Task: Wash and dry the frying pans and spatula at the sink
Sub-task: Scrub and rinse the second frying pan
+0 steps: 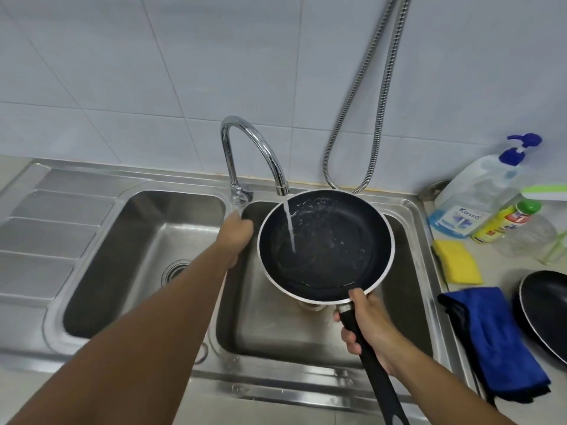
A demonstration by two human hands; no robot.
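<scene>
Mid-frame, I've got the frying pan (337, 265) held over the rt basin of the sink (306, 384), tilted a bit toward the camera. Water (290, 228) from the faucet (254, 142) hits its inside. Right hand (368, 323) is wrapped firmly round the black handle, thumb up near the rim. Left hand (236, 237) is up by the faucet base. Its fingers are hidden behind the knuckles, so I can't tell what they grip, if anything.

Progress, my read: early, approx the rinse stage on pan no. 1. No suds seen. The second pan (546, 314) sits at rt edge, looks untouched. The sponge (457, 262) and blue cloth (497, 342) lie on the counter beside it, unused. Spatula not in view. Scrubbing, drying and the rest are all left.
</scene>
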